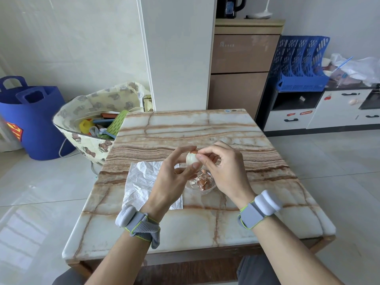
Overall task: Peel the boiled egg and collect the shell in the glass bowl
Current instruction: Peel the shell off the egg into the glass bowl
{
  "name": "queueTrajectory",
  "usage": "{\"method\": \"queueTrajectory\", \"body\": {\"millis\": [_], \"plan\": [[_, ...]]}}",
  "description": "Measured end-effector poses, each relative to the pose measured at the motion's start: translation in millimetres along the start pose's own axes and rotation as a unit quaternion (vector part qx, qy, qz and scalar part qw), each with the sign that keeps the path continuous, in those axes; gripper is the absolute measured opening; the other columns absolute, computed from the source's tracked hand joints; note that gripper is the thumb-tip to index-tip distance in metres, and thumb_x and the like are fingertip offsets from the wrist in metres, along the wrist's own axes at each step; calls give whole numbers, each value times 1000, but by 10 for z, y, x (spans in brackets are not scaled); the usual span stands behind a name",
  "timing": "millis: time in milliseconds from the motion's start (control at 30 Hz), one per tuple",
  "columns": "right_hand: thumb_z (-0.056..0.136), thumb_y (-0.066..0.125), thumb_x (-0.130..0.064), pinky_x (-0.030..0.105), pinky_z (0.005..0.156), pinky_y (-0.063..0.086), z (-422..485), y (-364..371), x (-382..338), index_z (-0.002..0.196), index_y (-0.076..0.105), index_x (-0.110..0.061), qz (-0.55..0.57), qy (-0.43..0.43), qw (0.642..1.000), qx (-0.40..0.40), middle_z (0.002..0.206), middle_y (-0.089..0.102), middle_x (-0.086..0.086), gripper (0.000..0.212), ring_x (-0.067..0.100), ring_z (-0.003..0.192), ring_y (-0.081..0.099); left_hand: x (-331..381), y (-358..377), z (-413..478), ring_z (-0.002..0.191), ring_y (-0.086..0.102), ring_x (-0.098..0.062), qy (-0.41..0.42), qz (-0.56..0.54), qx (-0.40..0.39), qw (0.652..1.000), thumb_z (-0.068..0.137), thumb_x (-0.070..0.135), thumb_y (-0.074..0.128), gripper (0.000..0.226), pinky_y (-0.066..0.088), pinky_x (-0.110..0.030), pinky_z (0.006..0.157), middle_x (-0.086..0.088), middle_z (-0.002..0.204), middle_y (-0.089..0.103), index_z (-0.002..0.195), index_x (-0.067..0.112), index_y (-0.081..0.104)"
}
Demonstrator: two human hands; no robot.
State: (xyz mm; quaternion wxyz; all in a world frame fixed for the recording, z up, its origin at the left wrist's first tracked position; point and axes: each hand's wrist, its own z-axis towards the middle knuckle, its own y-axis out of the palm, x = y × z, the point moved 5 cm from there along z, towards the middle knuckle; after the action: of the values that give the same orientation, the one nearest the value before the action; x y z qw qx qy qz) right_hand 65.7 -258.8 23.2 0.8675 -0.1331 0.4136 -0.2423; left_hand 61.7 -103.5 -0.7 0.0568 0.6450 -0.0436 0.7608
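Left hand (pixel 170 177), seen from the head camera, held the boiled egg (pixel 192 158) up above the desk (pixel 185 124). Its thumb curled under the egg's near side and its fingers wrapped round the far side. Most of the egg showed bare and white, and a brown shell patch (pixel 194 151) clung to its top end. The right hand (pixel 222 167) came in from the right, touching the egg, its thumb and forefinger pinched narrowly on that shell patch. A brownish bit showed among its curled fingers, though whether that was loose shell could not be told.

Directly below both hands, near the middle of the desk, stood the glass bowl (pixel 212 187), partly hidden by the hands, with broken shell pieces (pixel 203 182) heaped inside. A crinkled white sheet (pixel 141 177) lay flat just left of the bowl, toward the left edge of the desk and partly under the left wrist. Each wrist wore a grey band with a white unit.

On the floor beyond the desk's far left corner stood a patterned bag (pixel 86 112) and a blue bag (pixel 39 124). A brown cabinet (pixel 240 68) stood behind the far edge.
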Motion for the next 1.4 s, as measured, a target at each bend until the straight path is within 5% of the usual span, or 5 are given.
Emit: {"method": "queueTrajectory", "body": {"millis": [367, 600, 867, 1067, 1400], "plan": [[96, 73, -9, 34, 67, 53, -26, 2, -62, 89, 75, -9, -43, -42, 998, 8, 83, 63, -3, 7, 13, 68, 63, -19, 11, 10, 90, 72, -44, -4, 16, 12, 1000, 92, 11, 76, 36, 61, -52, 87, -18, 106, 73, 125, 18, 64], [95, 73, -10, 17, 69, 49, -20, -32, 23, 87, 72, -11, -15, 4, 999, 36, 82, 70, -5, 8, 7, 74, 63, -19, 11, 8, 91, 73, -43, -5, 15, 4, 1000, 93, 8, 75, 35, 62, -48, 88, -17, 108, 72, 125, 18, 64], [95, 75, -14, 27, 69, 52, -75, -55, 194, 87, 74, -14, -2, 65, 997, 28, 79, 71, -7, 8, 12, 72, 64, -32, -4, 10, 91, 74, -41, 2, 5, 6, 1000, 93, 9, 74, 35, 64, -37, 83, -18, 108, 70, 124, 23, 64], [91, 75, -2, 10, 69, 49, -131, -12, 245, 95, 79, -13, 0, 87, 996, -3, 83, 74, -10, 13, 1, 74, 66, -40, -4, 10, 90, 75, -37, 2, 4, 6, 1000, 93, 10, 73, 37, 63, -38, 86, -14, 108, 71, 126, 23, 63], [94, 77, -22, 17, 72, 55, -155, 53, 226, 110, 77, -12, 92, 109, 989, -48, 90, 77, -9, 19, 6, 81, 73, -13, 24, 6, 92, 77, -33, 13, -7, -20, 1000, 95, 9, 71, 39, 62, -34, 90, 2, 106, 72, 130, 24, 63]]}}
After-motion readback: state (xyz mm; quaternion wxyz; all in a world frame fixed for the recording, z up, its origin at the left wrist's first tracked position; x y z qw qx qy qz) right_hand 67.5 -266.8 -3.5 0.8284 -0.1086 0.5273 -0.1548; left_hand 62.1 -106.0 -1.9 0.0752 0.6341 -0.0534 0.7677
